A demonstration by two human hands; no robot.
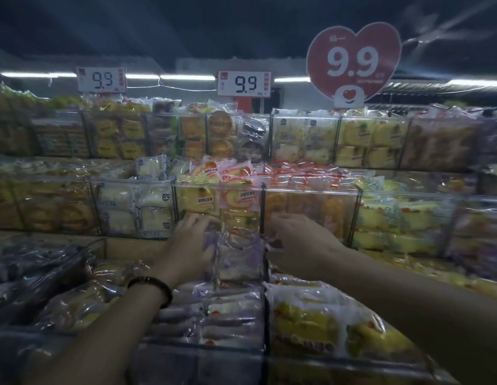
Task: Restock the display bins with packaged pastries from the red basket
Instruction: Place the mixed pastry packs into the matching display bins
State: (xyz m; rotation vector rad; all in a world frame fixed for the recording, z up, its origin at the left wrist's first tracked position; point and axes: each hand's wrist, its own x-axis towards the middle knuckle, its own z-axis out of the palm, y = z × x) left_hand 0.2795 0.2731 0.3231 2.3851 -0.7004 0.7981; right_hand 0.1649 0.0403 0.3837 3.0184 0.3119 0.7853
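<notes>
Both hands are out over the far end of the near clear bin (203, 348). Between them is a purple-wrapped pack (239, 257), maybe a small stack, the blur won't let me say, sitting just in front of the middle-tier bin (214, 201). My left hand (191, 243), the one with the dark bracelet (153, 287) on its wrist, is curled against the pack's left side. My right hand (300, 240) looks to be pinching the crinkled wrapper at its right edge, though the finger detail is soft. The red basket isn't in view, so the only stock I can account for is what I'm holding. More purple packs (230, 309) lie in flat rows nearer me in the same bin, so this one belongs here. To seat it well I want it square to those rows and left of the dark divider (265, 276), because yellow packs (305, 320) fill the bin on the right and the two shouldn't mix. I'd shift my right grip from film to the body of the pack, since film probably slips and tears. The squeeze should be light and even, as the cake inside is likely soft. I also need my knuckles low, because roll-cake packs (225, 173) heap over the rim just beyond and a nudge could tip them down.
</notes>
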